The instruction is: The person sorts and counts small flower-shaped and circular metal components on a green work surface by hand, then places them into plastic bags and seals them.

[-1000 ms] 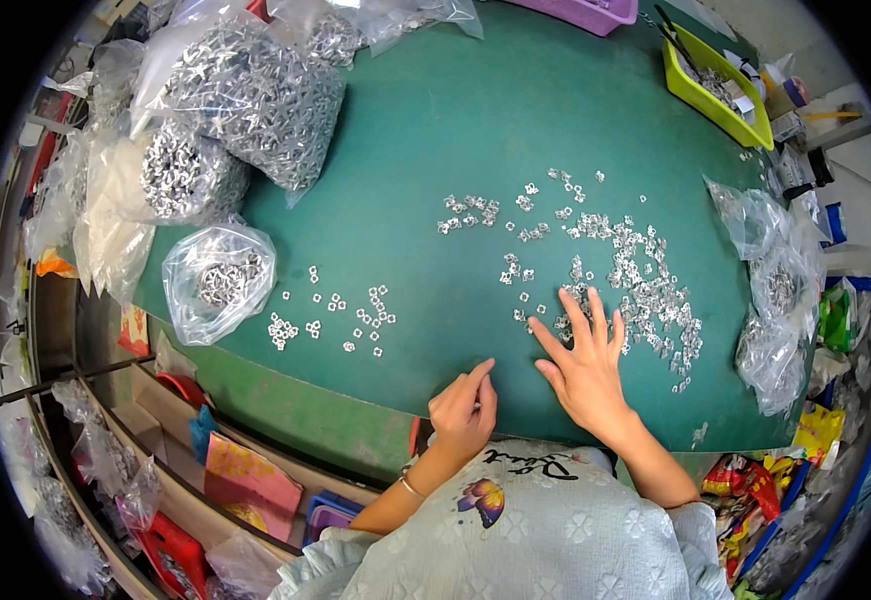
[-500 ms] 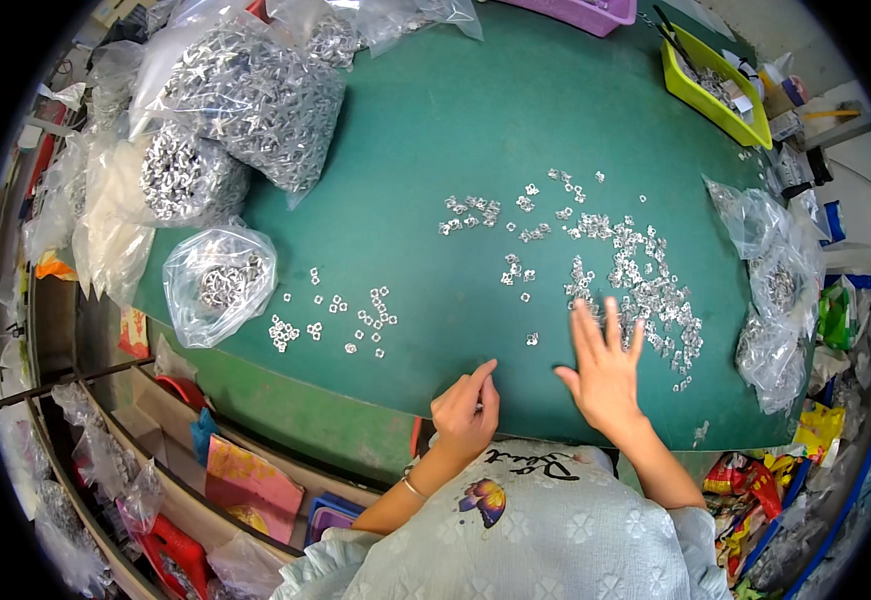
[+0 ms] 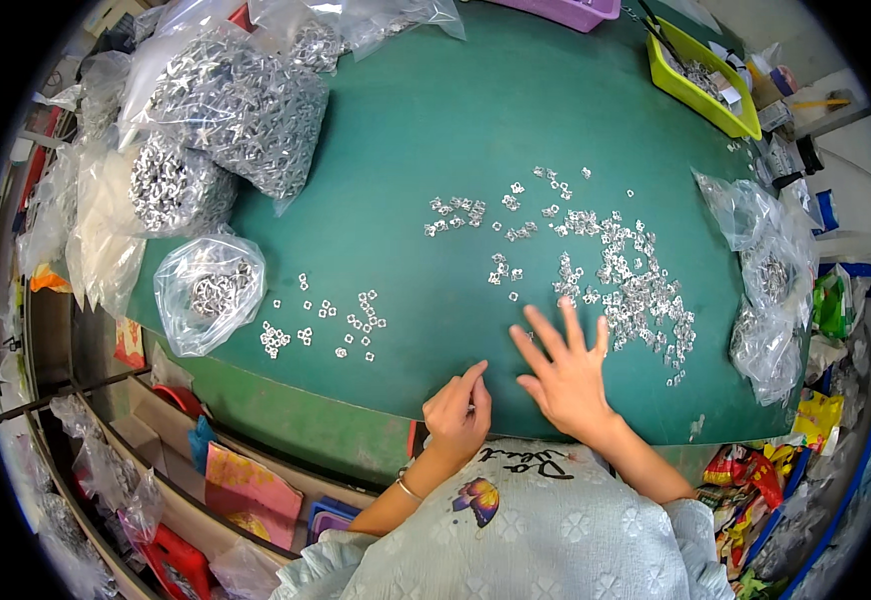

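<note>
Small silver metal pieces with a hole in the middle (image 3: 646,290) lie in a loose heap on the green tabletop, right of centre. My right hand (image 3: 571,385) is open, its fingers spread flat at the heap's lower left edge, partly covering a piece or two. To its left my left hand (image 3: 456,412) is closed near the table's front edge, index finger and thumb close together. A small glint shows in the curled fingers, too tiny to name. Further left lies a sparser group of the same pieces (image 3: 364,322), beside an opened clear bag (image 3: 181,300) with more silver parts.
Large clear bags of silver parts (image 3: 246,110) are piled at the far left. More plastic bags (image 3: 761,270) lie along the right edge. A yellow-green basket (image 3: 701,85) and a purple tray (image 3: 581,10) stand at the back. Below the left front edge are divided shelves (image 3: 186,480).
My right hand has moved left, away from the main heap, with its fingers spread wider. My left hand stays closed in nearly the same place. The whole view has shifted slightly.
</note>
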Available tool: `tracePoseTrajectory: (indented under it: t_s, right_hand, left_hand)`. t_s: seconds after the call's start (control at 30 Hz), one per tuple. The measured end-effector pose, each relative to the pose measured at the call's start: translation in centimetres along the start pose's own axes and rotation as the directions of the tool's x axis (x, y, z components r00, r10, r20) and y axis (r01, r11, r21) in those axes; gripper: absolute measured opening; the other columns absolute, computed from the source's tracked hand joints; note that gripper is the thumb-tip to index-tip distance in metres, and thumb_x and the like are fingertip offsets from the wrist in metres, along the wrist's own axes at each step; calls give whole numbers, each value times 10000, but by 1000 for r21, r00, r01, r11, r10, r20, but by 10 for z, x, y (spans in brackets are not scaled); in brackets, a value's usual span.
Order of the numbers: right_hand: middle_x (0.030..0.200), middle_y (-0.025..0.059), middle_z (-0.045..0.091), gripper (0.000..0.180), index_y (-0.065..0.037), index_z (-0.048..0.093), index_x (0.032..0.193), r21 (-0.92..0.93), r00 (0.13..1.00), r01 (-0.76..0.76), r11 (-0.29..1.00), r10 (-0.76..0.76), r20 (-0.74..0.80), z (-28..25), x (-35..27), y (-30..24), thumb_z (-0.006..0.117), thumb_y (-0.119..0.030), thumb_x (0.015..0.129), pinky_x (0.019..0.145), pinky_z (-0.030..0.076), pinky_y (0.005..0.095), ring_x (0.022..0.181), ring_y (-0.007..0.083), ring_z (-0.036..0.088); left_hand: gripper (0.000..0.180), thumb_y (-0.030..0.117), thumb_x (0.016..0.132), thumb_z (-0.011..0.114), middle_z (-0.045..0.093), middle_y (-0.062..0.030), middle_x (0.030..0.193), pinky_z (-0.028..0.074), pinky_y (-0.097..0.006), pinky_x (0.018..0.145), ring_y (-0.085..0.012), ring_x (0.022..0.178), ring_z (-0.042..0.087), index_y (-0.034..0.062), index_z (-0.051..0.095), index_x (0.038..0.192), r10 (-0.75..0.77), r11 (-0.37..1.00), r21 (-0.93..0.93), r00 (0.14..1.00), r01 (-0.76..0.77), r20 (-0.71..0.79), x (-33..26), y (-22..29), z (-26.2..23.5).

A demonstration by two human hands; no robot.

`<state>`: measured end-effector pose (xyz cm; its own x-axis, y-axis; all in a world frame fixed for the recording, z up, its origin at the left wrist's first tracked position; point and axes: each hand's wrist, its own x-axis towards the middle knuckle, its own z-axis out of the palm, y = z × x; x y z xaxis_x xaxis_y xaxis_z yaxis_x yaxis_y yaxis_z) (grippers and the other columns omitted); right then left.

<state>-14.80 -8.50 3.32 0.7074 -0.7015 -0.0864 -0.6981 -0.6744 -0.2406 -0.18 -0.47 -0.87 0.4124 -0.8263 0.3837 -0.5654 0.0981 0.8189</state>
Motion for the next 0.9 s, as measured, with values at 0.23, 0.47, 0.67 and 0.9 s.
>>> tracePoseTrajectory:
  t_s: [0.23,0.47,0.67,0.9]
  right_hand:
    - [1485,115,264,529,-119,488,1320,-70,942,-309,948,295,-162,2,-21,25,628,-252,828,1016,131,665,1381,397,167]
    - [1488,103,255,500,-210,498,1324,-89,954,-271,958,255,-156,-5,4,44,626,-247,842,1046,111,654,1377,407,163]
    - [1484,115,267,521,-196,491,1332,-136,906,-388,911,351,-238,-7,-5,54,634,-234,833,1049,130,638,1379,412,160]
    - [1493,114,247,627,-113,452,1349,-51,982,-184,982,181,-55,5,-8,20,660,-330,799,1030,140,659,1380,411,157]
  left_hand:
    - [195,-87,798,564,504,-69,563,376,-248,438,-132,441,466,-36,656,961,-31,999,-12,1000,31,2,-1,1,0]
    - [196,-92,799,563,490,-65,554,366,-250,431,-126,435,450,-32,657,959,-26,1000,-16,1000,26,-7,2,2,0]
    - [214,-120,768,590,496,-84,573,372,-277,417,-164,432,454,-53,644,964,-17,1000,-22,1000,17,-7,0,1,0]
    - [199,-97,791,575,511,-77,576,386,-256,440,-142,447,470,-39,653,965,-31,999,-23,999,31,-12,2,3,-1]
